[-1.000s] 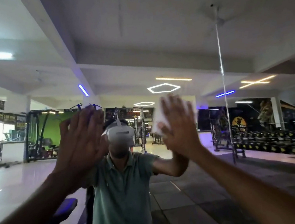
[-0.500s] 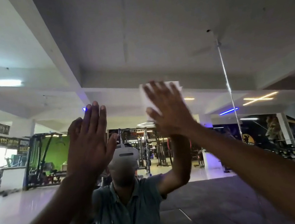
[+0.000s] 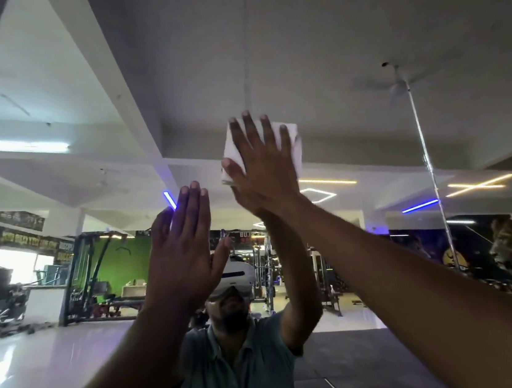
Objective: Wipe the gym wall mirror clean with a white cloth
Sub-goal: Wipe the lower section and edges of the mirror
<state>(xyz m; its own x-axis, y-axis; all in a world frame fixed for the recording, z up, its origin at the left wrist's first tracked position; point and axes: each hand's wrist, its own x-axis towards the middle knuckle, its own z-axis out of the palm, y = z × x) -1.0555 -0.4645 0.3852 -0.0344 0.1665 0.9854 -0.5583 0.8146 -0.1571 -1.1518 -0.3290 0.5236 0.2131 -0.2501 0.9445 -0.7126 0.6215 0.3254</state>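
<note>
My right hand (image 3: 262, 173), fingers spread, presses the cloth (image 3: 290, 144) flat to the mirror (image 3: 358, 36) at twelve o'clock; my left hand (image 3: 184, 251), fingers straight together, braces me.

White cloth (image 3: 290, 144) pressed flat against mirror (image 3: 358, 36) by right hand (image 3: 261, 167), fingers spread; left hand (image 3: 184, 251) raised flat, lower, beside.

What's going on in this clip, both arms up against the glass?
A person is wiping a gym wall mirror. The right hand presses a folded white cloth flat against the glass, high up, with fingers spread. The left hand is raised lower down and to the left, fingers straight and together at the mirror, holding nothing. The person's own reflection, wearing a headset, shows below the hands.
</note>
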